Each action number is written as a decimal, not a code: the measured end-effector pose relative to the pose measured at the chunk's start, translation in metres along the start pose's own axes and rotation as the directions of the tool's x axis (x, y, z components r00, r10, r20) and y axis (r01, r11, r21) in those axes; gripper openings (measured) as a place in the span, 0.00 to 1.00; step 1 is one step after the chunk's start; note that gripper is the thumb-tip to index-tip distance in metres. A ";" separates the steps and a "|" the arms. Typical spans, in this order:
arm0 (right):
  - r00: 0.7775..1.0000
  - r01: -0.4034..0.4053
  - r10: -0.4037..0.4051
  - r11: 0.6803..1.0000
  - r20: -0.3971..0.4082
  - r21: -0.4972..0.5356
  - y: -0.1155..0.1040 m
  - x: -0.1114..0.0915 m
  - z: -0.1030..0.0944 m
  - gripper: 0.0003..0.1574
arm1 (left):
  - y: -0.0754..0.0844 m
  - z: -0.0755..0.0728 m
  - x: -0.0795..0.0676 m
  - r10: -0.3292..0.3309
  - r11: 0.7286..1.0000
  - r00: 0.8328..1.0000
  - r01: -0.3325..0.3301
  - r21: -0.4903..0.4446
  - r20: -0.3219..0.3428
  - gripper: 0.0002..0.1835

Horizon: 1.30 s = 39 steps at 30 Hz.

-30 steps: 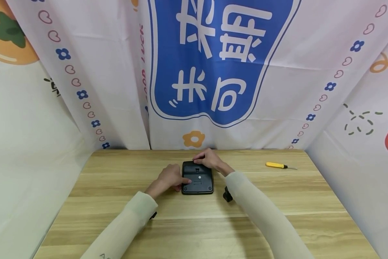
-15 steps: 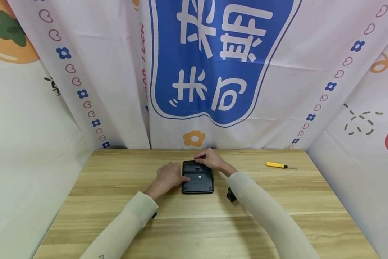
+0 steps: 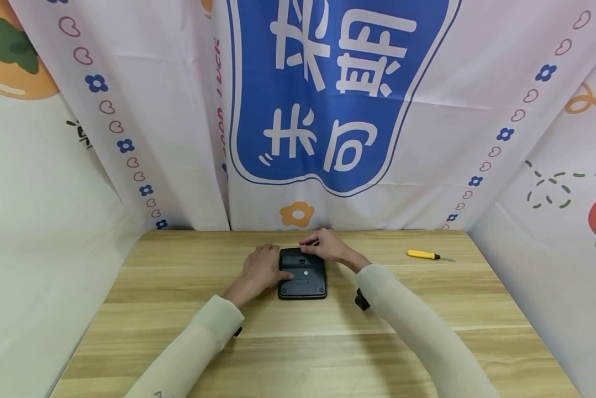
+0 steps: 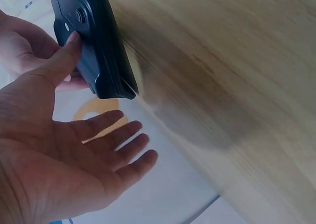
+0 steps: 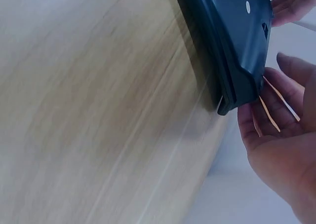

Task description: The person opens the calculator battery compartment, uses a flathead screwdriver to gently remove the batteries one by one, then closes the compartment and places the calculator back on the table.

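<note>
A black desk calculator [image 3: 305,287] lies face down, its underside with round feet and a small white sticker turned up. Its thick end faces the back wall. My left hand [image 3: 262,271] is at its left side, the thumb resting on the underside. The left wrist view shows the other fingers [image 4: 140,167] stretched out, apart from the case. At the far edge is my right hand [image 3: 328,246]. In the right wrist view its fingers [image 5: 276,118] touch the thick end, while the thumb stands apart from the case.
A screwdriver [image 3: 422,254] with a yellow handle lies to the right on the wooden table [image 3: 298,354]. Printed cloth [image 3: 427,155] hangs along the table's back edge and both sides. Dark wrist cameras [image 3: 361,301] sit beneath the sleeves.
My left fingers have moved from the calculator's near left side forward and spread, the thumb staying on it. The right wrist has shifted slightly right. The calculator stays in place.
</note>
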State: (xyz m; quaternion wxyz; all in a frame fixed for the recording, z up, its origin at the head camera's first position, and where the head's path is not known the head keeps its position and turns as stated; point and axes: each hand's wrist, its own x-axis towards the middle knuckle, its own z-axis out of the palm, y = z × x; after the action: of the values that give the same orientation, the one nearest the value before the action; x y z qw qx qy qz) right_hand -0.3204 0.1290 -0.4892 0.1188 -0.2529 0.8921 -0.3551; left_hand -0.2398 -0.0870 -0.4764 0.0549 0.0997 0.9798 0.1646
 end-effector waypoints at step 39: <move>0.974 0.215 -0.188 0.942 0.124 -0.259 -0.017 -0.004 0.002 0.24 | 0.002 0.017 0.013 0.042 0.992 0.984 -0.021 -0.122 0.171 0.58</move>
State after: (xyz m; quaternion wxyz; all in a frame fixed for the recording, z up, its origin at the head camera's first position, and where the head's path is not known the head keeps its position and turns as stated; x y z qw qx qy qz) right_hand -0.3103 0.1193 -0.4782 0.0894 -0.3738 0.8948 -0.2272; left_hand -0.2497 -0.0771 -0.4923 0.1432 0.1256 0.9579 0.2148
